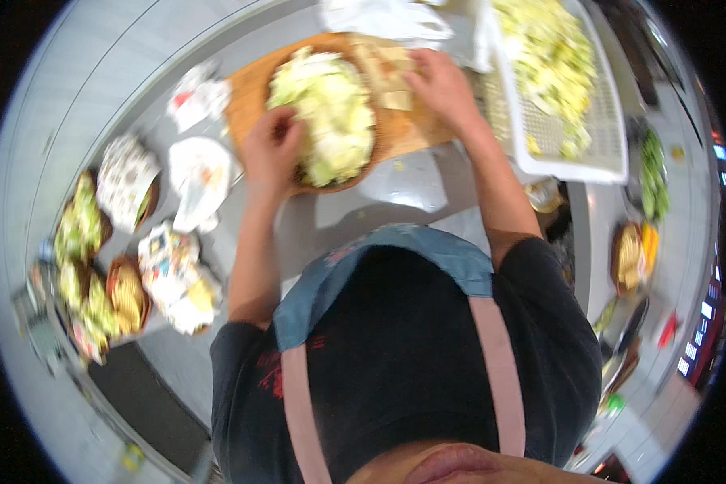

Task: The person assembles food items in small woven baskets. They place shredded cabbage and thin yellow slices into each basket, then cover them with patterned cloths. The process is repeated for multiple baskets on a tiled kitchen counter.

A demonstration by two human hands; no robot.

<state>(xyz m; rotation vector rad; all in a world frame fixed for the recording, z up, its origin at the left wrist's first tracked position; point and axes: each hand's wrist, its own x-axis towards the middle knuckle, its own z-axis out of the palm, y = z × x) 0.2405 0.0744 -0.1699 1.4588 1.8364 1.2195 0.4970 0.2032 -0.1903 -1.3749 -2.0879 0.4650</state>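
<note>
A round woven basket heaped with torn pale green cabbage leaves sits on a wooden cutting board. At the basket's left edge, my left hand is closed, its fingers curled by the leaves; whatever they hold is hidden. To the right of the basket, thin beige flat pieces lie on the board's far part. My right hand is over their right side with its fingers apart, the fingertips pointing left. Blur hides whether it touches them.
A white perforated crate with chopped yellow-green cabbage stands at the right. White plastic bags lie behind the board. Crumpled bags, paper-covered baskets and leafy cabbage baskets occupy the left. Green vegetables sit at the far right.
</note>
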